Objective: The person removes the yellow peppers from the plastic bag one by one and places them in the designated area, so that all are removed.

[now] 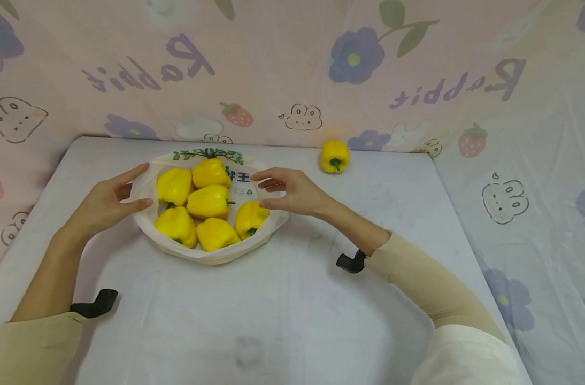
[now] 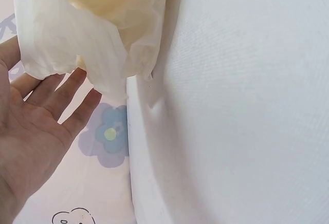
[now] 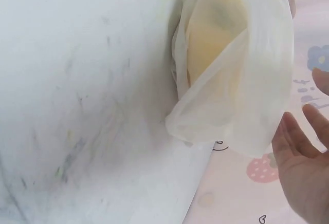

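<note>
A white plastic bag (image 1: 210, 256) stands on the table with its mouth spread wide and rolled outward. Inside lie several yellow bell peppers (image 1: 208, 201). At the bag's left side my left hand (image 1: 105, 203) rests its fingers against the plastic, spread and loosely bent. The left wrist view shows those fingers (image 2: 67, 98) touching the outside of the bag. My right hand (image 1: 297, 192) hovers over the bag's right rim, thumb near the rightmost pepper (image 1: 251, 219), fingers relaxed. Whether its fingertips touch the plastic I cannot tell.
One more yellow bell pepper (image 1: 335, 157) sits alone near the table's back edge, right of the bag. A white-covered table (image 1: 292, 315) lies under everything. Printed cloth (image 1: 273, 64) with flowers and rabbits hangs behind and at the sides.
</note>
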`<action>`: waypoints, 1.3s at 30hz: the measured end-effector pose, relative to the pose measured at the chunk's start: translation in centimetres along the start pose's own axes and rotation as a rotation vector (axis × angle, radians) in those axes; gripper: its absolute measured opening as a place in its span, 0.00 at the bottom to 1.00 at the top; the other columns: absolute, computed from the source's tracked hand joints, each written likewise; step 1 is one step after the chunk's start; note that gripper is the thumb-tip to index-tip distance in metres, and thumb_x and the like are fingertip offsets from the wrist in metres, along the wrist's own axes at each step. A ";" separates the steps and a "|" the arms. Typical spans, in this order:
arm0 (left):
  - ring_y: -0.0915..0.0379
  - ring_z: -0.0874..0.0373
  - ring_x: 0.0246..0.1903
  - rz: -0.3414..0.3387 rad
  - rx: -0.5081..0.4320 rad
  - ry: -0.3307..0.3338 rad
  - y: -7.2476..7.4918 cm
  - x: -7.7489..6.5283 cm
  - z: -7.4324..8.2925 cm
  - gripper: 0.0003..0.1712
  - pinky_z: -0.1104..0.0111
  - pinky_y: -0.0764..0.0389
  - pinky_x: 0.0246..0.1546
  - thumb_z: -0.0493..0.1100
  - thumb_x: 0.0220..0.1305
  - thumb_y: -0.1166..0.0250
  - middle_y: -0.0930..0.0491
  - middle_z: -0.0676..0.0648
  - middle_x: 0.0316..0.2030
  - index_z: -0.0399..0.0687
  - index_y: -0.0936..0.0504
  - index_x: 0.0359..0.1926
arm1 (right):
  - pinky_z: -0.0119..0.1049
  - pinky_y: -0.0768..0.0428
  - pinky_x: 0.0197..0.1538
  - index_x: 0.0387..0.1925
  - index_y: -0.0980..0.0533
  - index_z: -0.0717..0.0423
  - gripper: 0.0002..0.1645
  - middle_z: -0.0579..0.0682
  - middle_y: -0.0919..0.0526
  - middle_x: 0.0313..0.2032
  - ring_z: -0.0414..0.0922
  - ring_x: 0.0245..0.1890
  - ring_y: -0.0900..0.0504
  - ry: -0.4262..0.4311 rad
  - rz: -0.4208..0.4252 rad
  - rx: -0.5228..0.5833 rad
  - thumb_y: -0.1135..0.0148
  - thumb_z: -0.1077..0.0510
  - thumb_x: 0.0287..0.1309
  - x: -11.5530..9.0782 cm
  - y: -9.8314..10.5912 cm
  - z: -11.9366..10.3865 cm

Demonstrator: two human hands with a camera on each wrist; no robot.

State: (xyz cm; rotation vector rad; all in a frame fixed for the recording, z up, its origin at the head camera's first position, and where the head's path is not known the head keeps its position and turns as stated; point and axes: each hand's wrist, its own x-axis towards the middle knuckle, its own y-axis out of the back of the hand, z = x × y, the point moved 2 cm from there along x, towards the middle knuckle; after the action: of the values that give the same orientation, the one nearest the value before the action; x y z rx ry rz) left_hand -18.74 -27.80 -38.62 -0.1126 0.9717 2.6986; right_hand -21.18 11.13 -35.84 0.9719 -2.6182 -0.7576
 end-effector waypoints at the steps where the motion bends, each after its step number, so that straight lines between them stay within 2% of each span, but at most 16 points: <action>1: 0.36 0.35 0.64 -0.001 0.008 0.002 0.0 0.0 0.0 0.50 0.92 0.33 0.38 0.52 0.65 0.32 0.40 0.31 0.71 0.67 0.53 0.79 | 0.30 0.25 0.61 0.65 0.27 0.57 0.33 0.50 0.22 0.62 0.47 0.58 0.22 -0.013 -0.007 -0.018 0.29 0.56 0.59 0.1 -0.2 0.0; 2: 0.36 0.35 0.64 -0.003 0.020 0.005 0.1 0.0 0.0 0.50 0.88 0.29 0.42 0.52 0.65 0.32 0.40 0.31 0.71 0.68 0.53 0.78 | 0.30 0.25 0.60 0.65 0.27 0.56 0.33 0.49 0.22 0.62 0.47 0.59 0.22 -0.025 -0.014 -0.038 0.29 0.55 0.59 0.2 -0.3 -0.1; 5: 0.36 0.35 0.65 -0.011 0.045 0.020 0.1 0.1 0.0 0.50 0.87 0.30 0.43 0.54 0.65 0.32 0.40 0.31 0.71 0.70 0.53 0.78 | 0.29 0.25 0.61 0.65 0.27 0.55 0.34 0.50 0.22 0.62 0.48 0.59 0.21 -0.053 -0.031 -0.089 0.29 0.53 0.59 0.5 -0.7 -0.2; 8: 0.37 0.34 0.65 -0.013 0.051 0.024 0.1 0.1 -0.1 0.50 0.87 0.30 0.43 0.54 0.65 0.32 0.40 0.31 0.71 0.70 0.54 0.78 | 0.29 0.25 0.61 0.66 0.28 0.53 0.35 0.50 0.23 0.63 0.47 0.59 0.21 -0.093 -0.046 -0.122 0.29 0.52 0.59 0.7 -1.1 -0.3; 9: 0.37 0.34 0.65 -0.012 0.044 0.021 0.1 0.1 -0.1 0.50 0.91 0.34 0.40 0.54 0.65 0.32 0.40 0.31 0.71 0.70 0.54 0.78 | 0.29 0.25 0.61 0.67 0.28 0.53 0.35 0.50 0.24 0.64 0.47 0.59 0.22 -0.104 -0.051 -0.130 0.29 0.51 0.59 0.7 -1.2 -0.3; 12: 0.36 0.35 0.65 -0.009 0.026 0.012 0.0 0.1 -0.2 0.50 0.93 0.35 0.38 0.53 0.65 0.32 0.39 0.30 0.70 0.69 0.53 0.78 | 0.30 0.25 0.61 0.67 0.29 0.53 0.37 0.50 0.24 0.64 0.46 0.59 0.22 -0.133 -0.069 -0.144 0.28 0.50 0.58 0.8 -1.6 -0.1; 17: 0.37 0.34 0.65 -0.010 0.023 0.003 -0.1 0.2 0.0 0.50 0.92 0.34 0.40 0.52 0.65 0.32 0.40 0.32 0.71 0.69 0.52 0.78 | 0.32 0.26 0.63 0.65 0.29 0.56 0.37 0.53 0.23 0.62 0.48 0.59 0.22 -0.137 -0.083 -0.187 0.27 0.50 0.56 0.8 -2.1 0.4; 19: 0.37 0.34 0.66 -0.010 0.038 0.002 -0.1 0.3 0.0 0.50 0.85 0.28 0.46 0.53 0.65 0.32 0.41 0.33 0.72 0.70 0.53 0.78 | 0.33 0.26 0.63 0.65 0.29 0.57 0.38 0.53 0.23 0.62 0.47 0.59 0.23 -0.136 -0.089 -0.210 0.26 0.50 0.56 0.8 -2.3 0.5; 22: 0.37 0.35 0.66 -0.011 0.049 0.008 0.0 0.4 -0.1 0.50 0.64 0.25 0.57 0.53 0.65 0.32 0.41 0.33 0.72 0.71 0.53 0.78 | 0.34 0.27 0.63 0.66 0.29 0.56 0.40 0.52 0.23 0.62 0.45 0.59 0.23 -0.136 -0.109 -0.244 0.26 0.48 0.55 0.7 -2.6 0.6; 24: 0.37 0.36 0.65 -0.013 0.047 0.021 0.0 0.4 -0.2 0.50 0.61 0.25 0.58 0.54 0.65 0.32 0.40 0.33 0.72 0.72 0.54 0.78 | 0.34 0.26 0.63 0.67 0.29 0.56 0.41 0.52 0.22 0.62 0.44 0.57 0.23 -0.129 -0.124 -0.271 0.26 0.47 0.55 0.7 -2.8 0.6; 25: 0.36 0.36 0.65 -0.013 0.043 0.023 0.0 0.4 -0.2 0.50 0.64 0.24 0.57 0.54 0.65 0.33 0.40 0.32 0.71 0.72 0.54 0.78 | 0.34 0.26 0.62 0.67 0.29 0.56 0.41 0.52 0.22 0.62 0.43 0.56 0.23 -0.126 -0.129 -0.286 0.26 0.46 0.54 0.8 -2.9 0.6; 27: 0.36 0.37 0.64 -0.014 0.034 0.030 -0.1 0.4 -0.3 0.50 0.79 0.25 0.50 0.54 0.65 0.33 0.40 0.32 0.71 0.72 0.54 0.78 | 0.33 0.26 0.61 0.67 0.29 0.57 0.42 0.52 0.21 0.61 0.42 0.53 0.23 -0.121 -0.139 -0.318 0.26 0.45 0.54 0.9 -3.2 0.5; 29: 0.36 0.38 0.64 -0.013 0.028 0.030 -0.1 0.3 -0.3 0.50 0.90 0.34 0.41 0.54 0.65 0.33 0.40 0.32 0.71 0.72 0.54 0.78 | 0.33 0.27 0.62 0.67 0.30 0.57 0.44 0.51 0.22 0.61 0.42 0.54 0.24 -0.128 -0.155 -0.349 0.26 0.44 0.53 1.0 -3.4 0.5; 35: 0.37 0.37 0.65 -0.005 0.007 0.008 -0.1 0.1 -0.2 0.50 0.93 0.35 0.39 0.52 0.65 0.32 0.42 0.33 0.72 0.68 0.53 0.78 | 0.37 0.31 0.67 0.72 0.36 0.55 0.52 0.50 0.24 0.64 0.44 0.62 0.26 -0.211 -0.220 -0.410 0.26 0.39 0.52 1.2 -3.9 0.7; 39: 0.37 0.36 0.65 -0.003 0.009 0.001 0.0 0.1 -0.3 0.50 0.93 0.35 0.39 0.52 0.65 0.32 0.42 0.34 0.73 0.68 0.52 0.78 | 0.39 0.31 0.68 0.72 0.36 0.55 0.53 0.50 0.25 0.65 0.45 0.63 0.27 -0.235 -0.242 -0.438 0.27 0.36 0.51 1.3 -4.2 0.7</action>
State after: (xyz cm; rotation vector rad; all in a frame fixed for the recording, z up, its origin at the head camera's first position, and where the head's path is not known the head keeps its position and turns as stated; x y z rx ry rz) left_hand -18.84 -27.92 -38.85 -0.1138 0.9833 2.6914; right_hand -20.17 7.87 -38.66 1.1251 -2.3736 -1.5103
